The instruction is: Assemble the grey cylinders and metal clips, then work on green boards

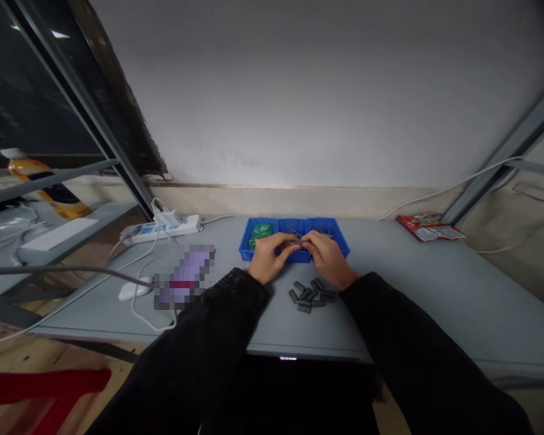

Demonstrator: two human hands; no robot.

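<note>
Close together in front of the blue trays, my left hand (pixel 268 257) and my right hand (pixel 329 261) meet fingertip to fingertip. Both pinch a small dark cylindrical piece (pixel 298 243), mostly covered by the fingers. Just behind them stand the joined blue trays (pixel 245 246). Small green pieces (pixel 262 231) fill the left compartment; small metallic parts lie in the middle one, partly hidden by my hands. Some small items in the right compartment are too small to name. Below my hands, several short dark grey cylinders (pixel 305 294) lie in a loose pile on the table.
On the grey table (pixel 417 290), a white power strip (pixel 172 228) with cables and a blurred purple phone-like object (pixel 188 272) lie left. A red packet (pixel 428 228) is at the back right. A yellow bottle (pixel 45 181) leans at far left. The wall (pixel 308 121) rises behind.
</note>
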